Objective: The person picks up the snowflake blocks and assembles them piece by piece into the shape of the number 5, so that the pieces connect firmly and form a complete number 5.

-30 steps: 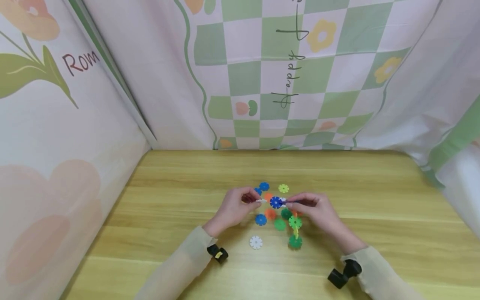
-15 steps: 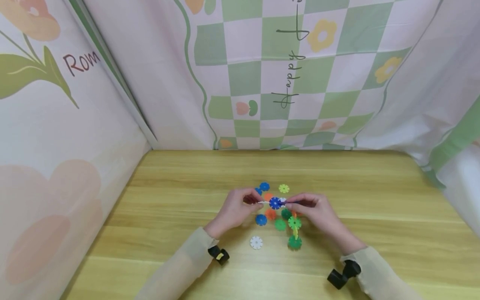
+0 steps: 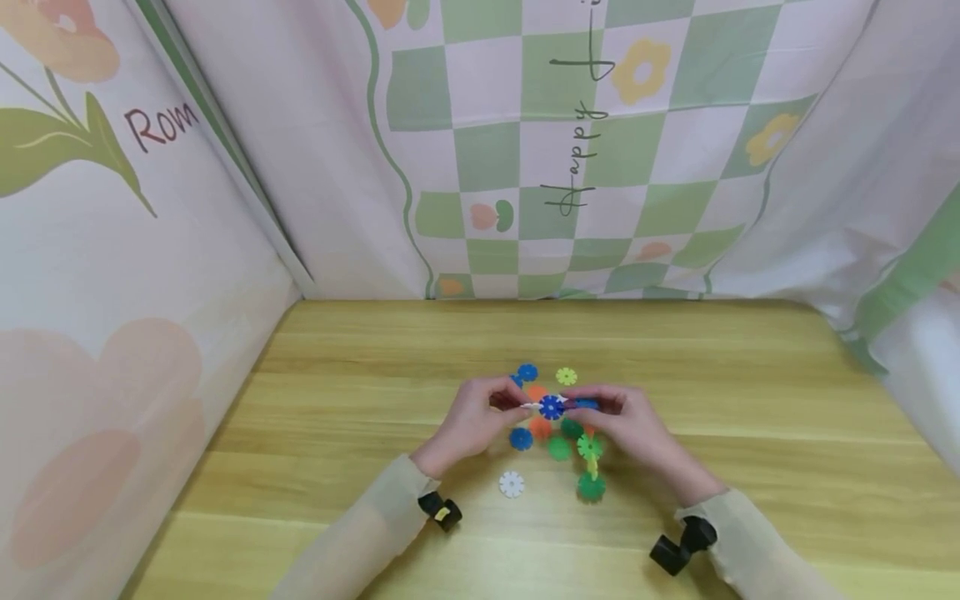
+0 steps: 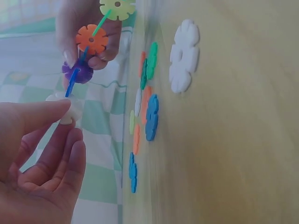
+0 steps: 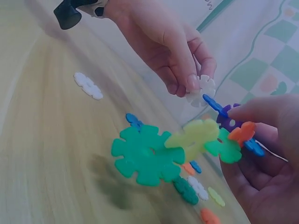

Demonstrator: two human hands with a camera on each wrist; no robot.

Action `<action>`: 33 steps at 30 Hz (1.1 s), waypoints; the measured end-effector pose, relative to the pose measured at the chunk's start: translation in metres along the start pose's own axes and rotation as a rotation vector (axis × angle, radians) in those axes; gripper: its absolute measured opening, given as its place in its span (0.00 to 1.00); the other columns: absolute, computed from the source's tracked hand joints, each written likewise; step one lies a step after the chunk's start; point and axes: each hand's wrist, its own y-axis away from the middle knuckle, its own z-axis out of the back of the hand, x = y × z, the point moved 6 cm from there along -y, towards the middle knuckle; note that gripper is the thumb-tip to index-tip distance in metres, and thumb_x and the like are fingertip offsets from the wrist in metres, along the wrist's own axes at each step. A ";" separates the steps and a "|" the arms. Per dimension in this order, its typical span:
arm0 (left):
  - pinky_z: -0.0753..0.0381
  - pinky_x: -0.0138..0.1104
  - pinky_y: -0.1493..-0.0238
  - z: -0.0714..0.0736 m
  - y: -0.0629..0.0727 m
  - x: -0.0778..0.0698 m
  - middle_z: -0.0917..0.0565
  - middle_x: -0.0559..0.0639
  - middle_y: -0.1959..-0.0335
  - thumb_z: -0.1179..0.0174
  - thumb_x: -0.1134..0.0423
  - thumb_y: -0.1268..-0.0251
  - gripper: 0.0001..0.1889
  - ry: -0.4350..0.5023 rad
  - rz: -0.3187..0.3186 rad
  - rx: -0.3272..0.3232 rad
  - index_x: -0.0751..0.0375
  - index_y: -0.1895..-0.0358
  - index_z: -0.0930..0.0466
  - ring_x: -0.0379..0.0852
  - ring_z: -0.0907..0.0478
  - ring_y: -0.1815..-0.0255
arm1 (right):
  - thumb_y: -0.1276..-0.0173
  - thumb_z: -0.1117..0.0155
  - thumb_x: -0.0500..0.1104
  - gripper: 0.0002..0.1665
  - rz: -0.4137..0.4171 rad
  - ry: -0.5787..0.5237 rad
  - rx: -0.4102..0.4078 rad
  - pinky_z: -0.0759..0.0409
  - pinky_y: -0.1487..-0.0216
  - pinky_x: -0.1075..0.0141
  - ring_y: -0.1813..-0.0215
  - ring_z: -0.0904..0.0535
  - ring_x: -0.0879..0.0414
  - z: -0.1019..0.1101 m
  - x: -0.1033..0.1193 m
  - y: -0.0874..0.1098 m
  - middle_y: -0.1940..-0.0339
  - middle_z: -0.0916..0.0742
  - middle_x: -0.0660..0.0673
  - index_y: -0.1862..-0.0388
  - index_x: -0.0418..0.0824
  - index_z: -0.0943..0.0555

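My left hand (image 3: 480,418) pinches a white snowflake disc (image 5: 203,89) between thumb and fingers. Its edge meets a blue disc (image 4: 71,83), which slots into a purple disc (image 4: 83,73). The thumb and fingers of my right hand (image 3: 633,417) grip the chain at the purple disc. From there the chain runs on through another blue disc (image 5: 254,147), an orange disc (image 4: 92,40), a light green disc (image 5: 225,147) and a yellow disc (image 5: 198,137). A large green disc (image 5: 140,156) hangs at its lower end. Both hands are raised above the table.
Loose discs lie on the wooden table (image 3: 360,350) under and behind the hands. Among them are a white disc (image 3: 512,484) near the front, a blue disc (image 3: 521,439), a yellow-green disc (image 3: 566,377) and several others. Patterned cloth (image 3: 487,158) hangs behind the table.
The white disc in my left hand has come right up against the blue disc at the chain's end. My right fingers have shifted, uncovering another blue disc between them.
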 end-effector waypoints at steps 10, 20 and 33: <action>0.15 0.32 0.61 -0.002 0.000 -0.001 0.15 0.40 0.67 0.30 0.68 0.34 0.03 0.017 -0.003 0.001 0.56 0.62 0.13 0.37 0.17 0.65 | 0.39 0.20 0.45 0.25 -0.007 0.042 0.006 0.15 0.58 0.63 0.55 0.15 0.49 -0.005 0.000 -0.004 0.48 0.12 0.42 0.43 0.41 0.13; 0.16 0.31 0.61 -0.004 0.003 -0.004 0.15 0.40 0.67 0.30 0.66 0.34 0.02 0.006 -0.017 0.013 0.60 0.61 0.13 0.36 0.18 0.66 | 0.43 0.18 0.47 0.25 0.055 0.094 0.011 0.15 0.55 0.64 0.51 0.15 0.48 -0.008 0.000 -0.004 0.48 0.13 0.43 0.45 0.45 0.12; 0.16 0.32 0.59 -0.008 0.008 -0.012 0.15 0.40 0.67 0.32 0.66 0.31 0.02 0.003 -0.081 0.046 0.61 0.62 0.13 0.36 0.18 0.65 | 0.43 0.18 0.46 0.22 0.135 0.147 0.035 0.14 0.55 0.63 0.52 0.16 0.49 -0.005 0.006 0.001 0.51 0.11 0.46 0.49 0.46 0.11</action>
